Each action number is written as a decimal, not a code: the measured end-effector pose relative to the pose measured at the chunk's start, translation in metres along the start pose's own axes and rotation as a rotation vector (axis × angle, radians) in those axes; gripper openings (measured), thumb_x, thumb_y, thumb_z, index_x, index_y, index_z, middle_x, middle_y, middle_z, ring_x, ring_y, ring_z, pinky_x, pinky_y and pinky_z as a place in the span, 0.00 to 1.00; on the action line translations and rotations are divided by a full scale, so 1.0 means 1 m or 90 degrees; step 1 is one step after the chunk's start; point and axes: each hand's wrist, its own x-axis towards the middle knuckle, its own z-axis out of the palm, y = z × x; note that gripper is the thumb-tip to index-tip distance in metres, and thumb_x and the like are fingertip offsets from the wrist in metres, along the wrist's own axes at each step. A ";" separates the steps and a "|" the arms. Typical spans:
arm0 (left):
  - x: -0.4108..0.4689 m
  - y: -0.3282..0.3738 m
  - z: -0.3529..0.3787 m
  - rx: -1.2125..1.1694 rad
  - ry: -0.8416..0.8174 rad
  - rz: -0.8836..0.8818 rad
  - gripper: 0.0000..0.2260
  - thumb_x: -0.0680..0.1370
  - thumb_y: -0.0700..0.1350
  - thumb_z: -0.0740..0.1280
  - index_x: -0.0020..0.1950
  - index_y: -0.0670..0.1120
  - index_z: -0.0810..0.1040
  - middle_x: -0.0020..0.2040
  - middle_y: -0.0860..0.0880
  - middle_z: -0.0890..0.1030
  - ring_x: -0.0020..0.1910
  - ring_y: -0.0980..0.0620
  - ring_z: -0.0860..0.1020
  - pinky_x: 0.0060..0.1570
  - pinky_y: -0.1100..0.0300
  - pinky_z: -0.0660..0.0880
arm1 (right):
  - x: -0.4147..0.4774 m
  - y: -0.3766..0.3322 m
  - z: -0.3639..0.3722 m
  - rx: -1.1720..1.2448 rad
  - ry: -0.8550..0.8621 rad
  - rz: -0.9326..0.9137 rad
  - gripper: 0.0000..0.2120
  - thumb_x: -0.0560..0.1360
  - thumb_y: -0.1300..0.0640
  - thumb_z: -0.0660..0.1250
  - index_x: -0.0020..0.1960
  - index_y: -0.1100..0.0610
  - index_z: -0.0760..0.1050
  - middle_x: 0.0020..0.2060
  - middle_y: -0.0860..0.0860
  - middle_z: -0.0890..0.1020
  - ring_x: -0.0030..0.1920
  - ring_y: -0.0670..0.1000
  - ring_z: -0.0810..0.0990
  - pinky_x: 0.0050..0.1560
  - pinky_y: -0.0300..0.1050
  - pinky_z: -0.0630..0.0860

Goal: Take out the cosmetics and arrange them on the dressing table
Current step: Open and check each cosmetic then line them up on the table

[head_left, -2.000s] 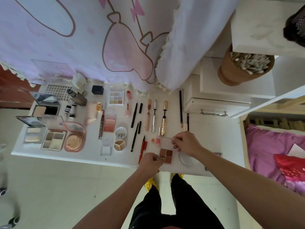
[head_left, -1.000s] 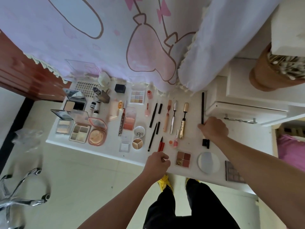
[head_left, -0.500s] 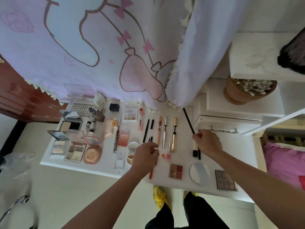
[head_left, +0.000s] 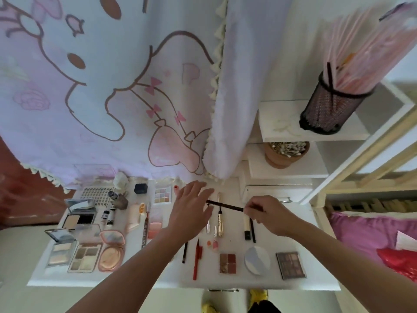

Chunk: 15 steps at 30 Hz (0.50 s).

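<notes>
Many cosmetics lie in rows on the white dressing table. My right hand pinches one end of a long black pencil, held level above the table. My left hand hovers with straight, spread fingers at the pencil's other end, over the gold mascara and neighbouring tubes. In the front row lie a red pencil, a brown four-pan palette, a round mirror and a dark eyeshadow palette. Open compacts fill the left side.
A pink cartoon curtain hangs behind the table. To the right, white shelves carry a terracotta pot of cotton swabs and a black mesh holder. A white drawer unit stands beside the table, and a pink bed lies further right.
My right hand has lifted the long black pencil off the table and turned it crosswise. My left hand has moved up from the table's front and opened beside the pencil's tip.
</notes>
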 end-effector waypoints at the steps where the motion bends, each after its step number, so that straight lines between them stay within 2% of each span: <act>1: 0.000 0.002 -0.004 0.011 -0.012 0.026 0.16 0.75 0.50 0.68 0.62 0.49 0.78 0.58 0.50 0.79 0.61 0.47 0.74 0.65 0.49 0.68 | -0.001 -0.005 -0.002 0.023 -0.003 -0.011 0.09 0.79 0.55 0.66 0.41 0.50 0.78 0.33 0.44 0.78 0.34 0.42 0.75 0.40 0.39 0.74; 3: -0.001 0.007 -0.012 -0.025 -0.075 0.041 0.13 0.80 0.51 0.63 0.62 0.51 0.78 0.53 0.53 0.80 0.55 0.51 0.76 0.63 0.55 0.69 | -0.004 -0.016 -0.006 0.074 -0.003 -0.020 0.09 0.80 0.57 0.66 0.41 0.53 0.79 0.31 0.44 0.77 0.31 0.41 0.73 0.35 0.34 0.72; 5: -0.004 0.009 -0.017 -0.106 -0.134 0.013 0.11 0.82 0.50 0.59 0.59 0.51 0.78 0.47 0.55 0.79 0.48 0.54 0.77 0.52 0.57 0.74 | -0.006 -0.024 -0.009 0.153 0.008 -0.017 0.11 0.80 0.57 0.65 0.40 0.57 0.79 0.28 0.46 0.77 0.28 0.42 0.72 0.31 0.34 0.69; 8: -0.011 0.009 -0.022 -0.113 -0.123 0.008 0.11 0.82 0.52 0.57 0.58 0.53 0.77 0.45 0.56 0.79 0.44 0.55 0.76 0.45 0.57 0.74 | -0.008 -0.030 -0.012 0.272 0.037 -0.002 0.14 0.80 0.55 0.65 0.39 0.63 0.78 0.29 0.51 0.77 0.29 0.47 0.74 0.28 0.39 0.69; 10: -0.014 0.008 -0.025 -0.098 -0.114 0.008 0.12 0.82 0.54 0.56 0.56 0.55 0.77 0.42 0.57 0.79 0.41 0.57 0.75 0.42 0.58 0.73 | -0.008 -0.032 -0.014 0.272 0.035 0.004 0.14 0.79 0.56 0.67 0.37 0.62 0.77 0.27 0.51 0.78 0.28 0.48 0.74 0.28 0.40 0.69; 12: -0.016 0.008 -0.028 -0.089 -0.114 0.000 0.12 0.82 0.56 0.56 0.54 0.55 0.77 0.36 0.58 0.75 0.36 0.58 0.73 0.40 0.59 0.70 | -0.008 -0.034 -0.012 0.266 0.026 -0.005 0.12 0.78 0.59 0.68 0.37 0.61 0.78 0.27 0.51 0.78 0.28 0.47 0.74 0.29 0.39 0.70; 15: -0.020 0.007 -0.033 -0.091 -0.115 -0.019 0.13 0.82 0.57 0.56 0.51 0.55 0.78 0.31 0.58 0.72 0.34 0.57 0.72 0.38 0.59 0.70 | -0.007 -0.038 -0.012 0.258 0.022 -0.030 0.06 0.77 0.61 0.70 0.43 0.62 0.81 0.30 0.52 0.80 0.31 0.47 0.76 0.32 0.40 0.72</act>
